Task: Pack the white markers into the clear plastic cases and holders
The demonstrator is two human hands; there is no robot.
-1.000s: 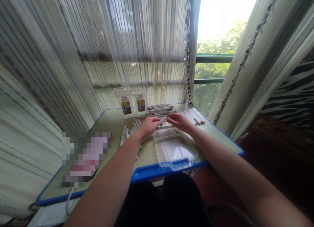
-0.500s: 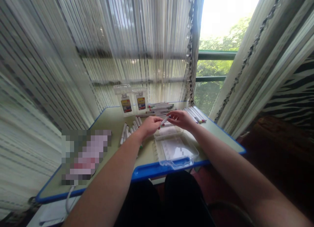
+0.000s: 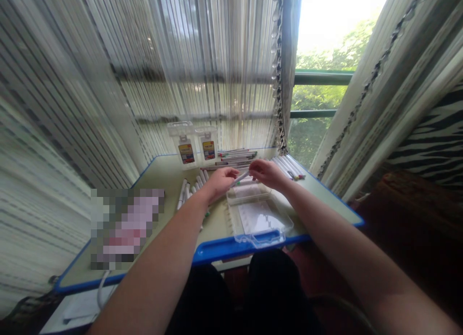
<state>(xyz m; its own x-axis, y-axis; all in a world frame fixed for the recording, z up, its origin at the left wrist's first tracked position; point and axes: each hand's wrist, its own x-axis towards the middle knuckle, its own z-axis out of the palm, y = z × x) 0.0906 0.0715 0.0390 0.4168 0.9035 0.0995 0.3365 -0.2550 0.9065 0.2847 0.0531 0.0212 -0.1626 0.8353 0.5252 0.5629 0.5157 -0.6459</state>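
Both of my hands meet over the far end of an open clear plastic case (image 3: 259,219) with a blue latch, which lies on a pale green table (image 3: 162,180) with a blue rim. My left hand (image 3: 220,181) and my right hand (image 3: 265,173) each pinch an end of one white marker (image 3: 241,177) held just above the case. Fingers of both hands are curled round it. White markers (image 3: 188,190) lie loose to the left of my left hand.
Two small clear packs with coloured labels (image 3: 195,149) stand at the table's far edge. More markers lie in rows at the back (image 3: 237,157) and far right (image 3: 291,168). A blurred-out object (image 3: 125,226) sits at the left. Curtains and a window stand behind.
The marker and both hands have stayed over the case's far end, with only small shifts. The view has tipped slightly, so the table sits a little higher in the picture.
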